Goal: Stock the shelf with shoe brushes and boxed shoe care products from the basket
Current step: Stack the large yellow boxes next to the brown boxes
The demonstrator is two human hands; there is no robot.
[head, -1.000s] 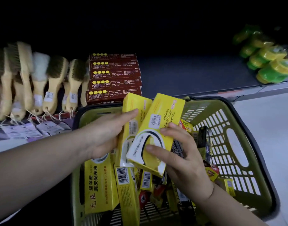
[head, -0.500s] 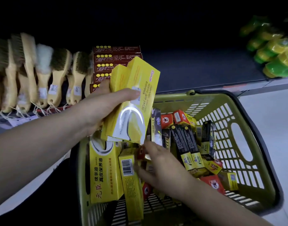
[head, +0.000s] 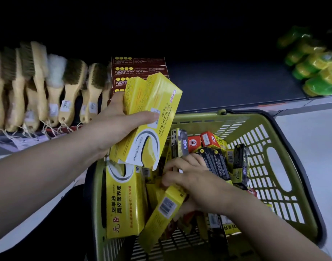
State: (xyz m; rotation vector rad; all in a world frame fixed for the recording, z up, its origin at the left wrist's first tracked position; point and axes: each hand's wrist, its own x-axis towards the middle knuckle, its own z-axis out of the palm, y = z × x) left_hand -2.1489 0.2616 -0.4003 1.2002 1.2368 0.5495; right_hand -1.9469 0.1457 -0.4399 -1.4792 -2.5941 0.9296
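Clutching yellow boxes (head: 148, 117), left grip (head: 116, 125) above basket (head: 270, 153); right grip (head: 191, 179) pinching narrow box (head: 165, 206) inside.

left forearm (head: 39, 178): bare from wrist to frame edge
right forearm (head: 274, 228): bare likewise
left grip (head: 114, 127), right grip (head: 189, 178): bare

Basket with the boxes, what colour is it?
The basket is olive green with a black rim, head view.

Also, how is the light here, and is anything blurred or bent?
Head view: dim, black above the dark shelf; the two yellow cardboard boxes in the left hand are lit, print readable; the wooden-handled brushes at left and green-and-yellow packs at upper right look soft; the brushes lean outward, likely lens distortion.
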